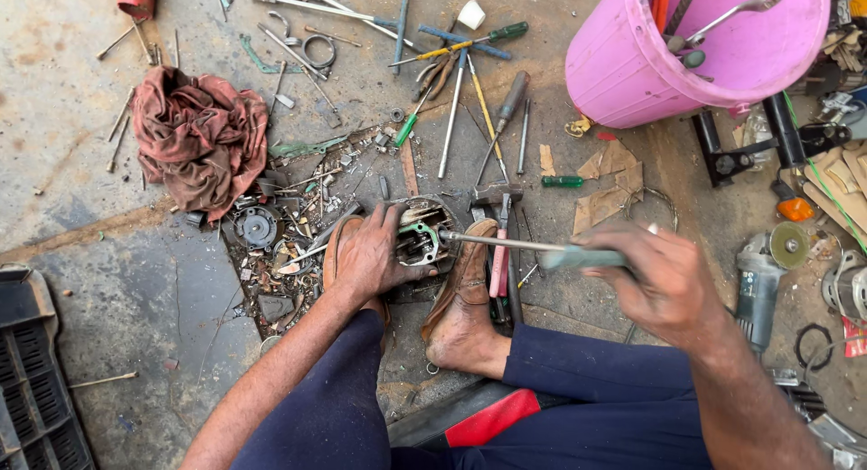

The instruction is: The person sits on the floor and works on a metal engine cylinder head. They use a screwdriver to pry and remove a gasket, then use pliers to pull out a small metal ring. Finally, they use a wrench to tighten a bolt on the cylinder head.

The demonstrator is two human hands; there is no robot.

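Part: our left hand clamps the metal casing on the floor, between our feet.
Tool: right hand closed round the screwdriver.
Handling: we judge the casing heavy, rigid, greasy; hold its rim.

— Where is the metal housing placed?

— On the floor, at the middle, between the two shoes. It is pressed from the left by the left hand; the screwdriver, held in the right hand, is laid into it from the right.

— What is found around it?

— A rag is spread at the far left, small parts are scattered just left of the housing, loose tools are strewn beyond it, a bucket is set at the far right, and a grinder is laid at the right.
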